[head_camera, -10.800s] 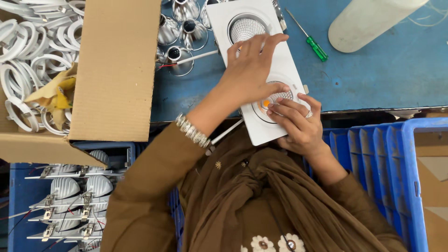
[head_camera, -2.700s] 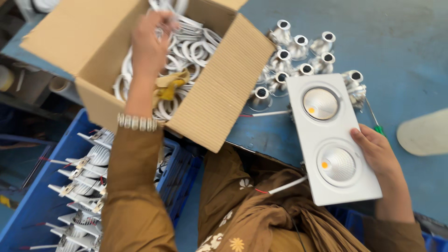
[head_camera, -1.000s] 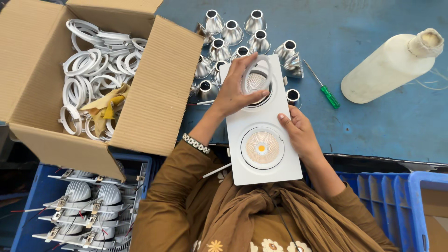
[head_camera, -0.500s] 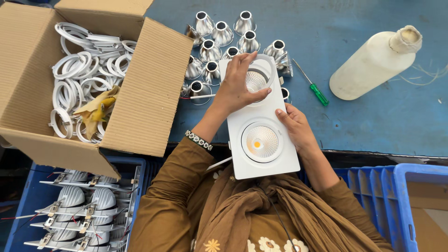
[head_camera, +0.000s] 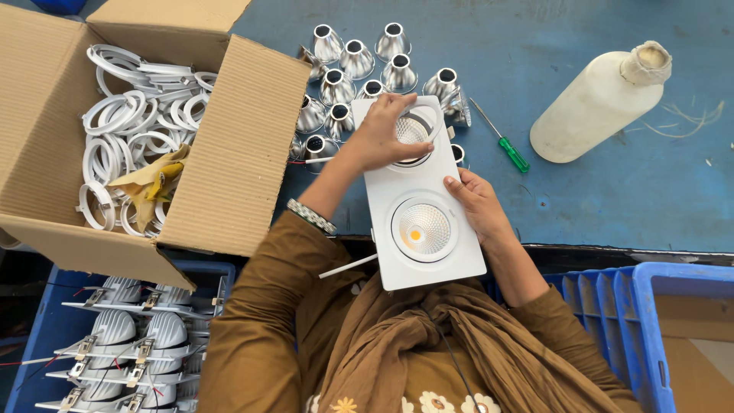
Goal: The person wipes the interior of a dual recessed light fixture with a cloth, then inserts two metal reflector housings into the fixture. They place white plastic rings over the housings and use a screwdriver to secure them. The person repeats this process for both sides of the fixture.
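Nearest the camera, brown sleeves and a draped brown scarf (head_camera: 428,344) fill the lower middle. To the lower left, a blue crate (head_camera: 46,336) holds stacked white lamp units (head_camera: 122,344) with metal clips; to the lower right sits another blue crate (head_camera: 657,306).

A white rectangular twin downlight fixture (head_camera: 420,195) lies at the near edge of the blue table (head_camera: 612,206), its near end overhanging toward the person. It has 2 round lamps: the near lamp (head_camera: 423,228) shows a ribbed reflector with a yellow centre. The right hand (head_camera: 478,203) rests against the fixture's right edge, fingers together and curled onto the white face, steadying it. The left hand (head_camera: 382,136), with a beaded bracelet (head_camera: 310,216) at the wrist, lies over the far lamp (head_camera: 413,130), fingers closed around its rim.

Left of the fixture stands an open cardboard box (head_camera: 237,168) full of white plastic rings (head_camera: 130,130), with a crumpled yellowish paper (head_camera: 153,183) among them. Just beyond the fixture is a cluster of silver cone reflectors (head_camera: 359,65), some touching it. A green-handled screwdriver (head_camera: 501,145) lies to the right, and farther right a white plastic bottle (head_camera: 596,103) lies on its side, its mouth stuffed with cloth.
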